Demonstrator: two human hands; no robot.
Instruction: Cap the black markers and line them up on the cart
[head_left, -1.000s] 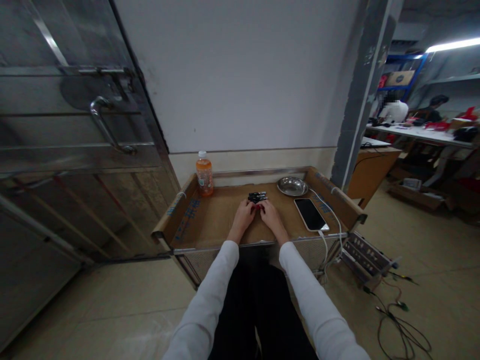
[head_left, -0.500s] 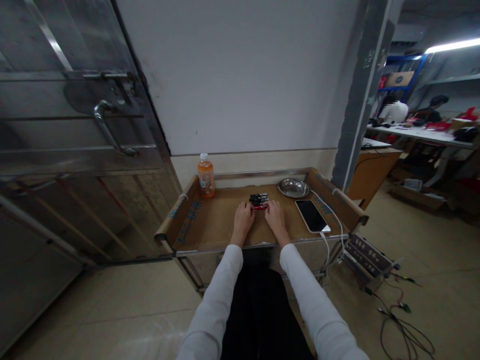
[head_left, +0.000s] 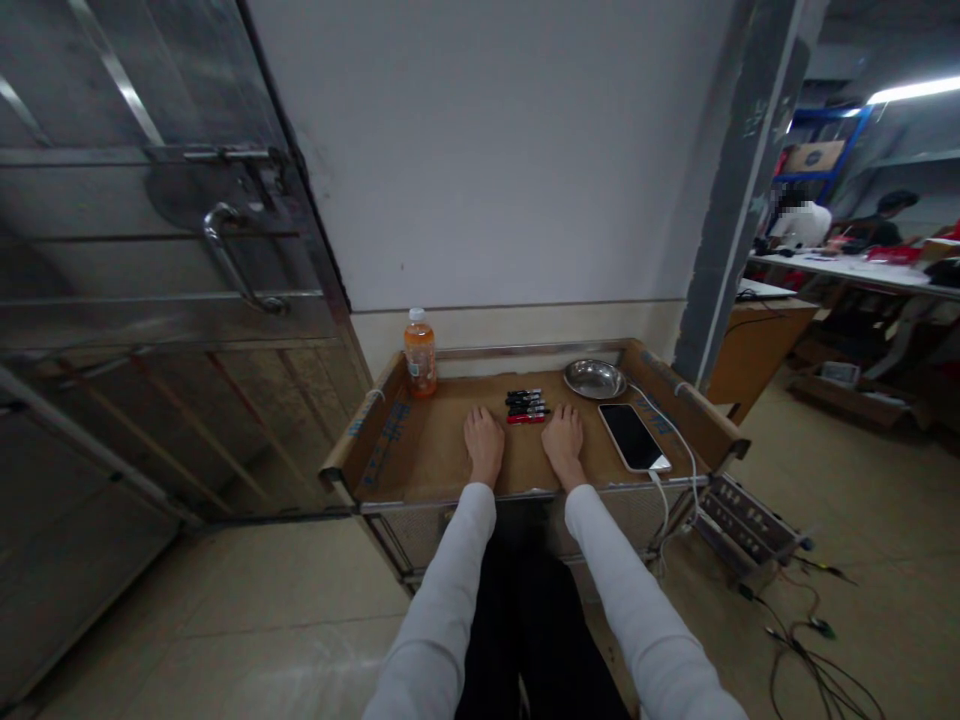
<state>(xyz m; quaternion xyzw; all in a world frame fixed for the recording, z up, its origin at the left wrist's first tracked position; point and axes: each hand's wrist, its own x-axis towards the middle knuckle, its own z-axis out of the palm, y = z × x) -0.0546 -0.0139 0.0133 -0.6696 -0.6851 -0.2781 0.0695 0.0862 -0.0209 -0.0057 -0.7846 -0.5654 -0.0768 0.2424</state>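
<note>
At left, an orange-filled bottle [head_left: 421, 366] stands upright at the back of the cardboard-lined surface [head_left: 435, 460]; its label is too small to read. Blue printed characters [head_left: 388, 440] run along the cardboard beside it, blurred past reading. The left hand [head_left: 484, 440] rests palm down, released, the forearm reaching straight forward. Just beyond its fingers lie the black markers [head_left: 527, 397] in a row, the red marker [head_left: 526, 419] nearest the person, their lettering illegible. The right hand [head_left: 562, 438] lies palm down, released, close to the markers' right ends; whether it touches them is unclear. Farther right are a metal dish [head_left: 595, 380] and a dark-screened phone [head_left: 632, 437].
</note>
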